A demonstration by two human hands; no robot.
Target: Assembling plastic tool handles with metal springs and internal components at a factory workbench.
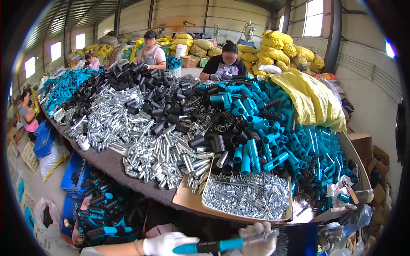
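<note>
A teal-and-black handle [213,245] is held level below the bench [106,164] edge. The left hand [164,244], gloved white, is clenched on its teal end; the right hand [258,241], also gloved, is closed around the metal end. Just above, a tray [205,187] of small metal parts is seen, with teal tubes [256,149] behind.
</note>
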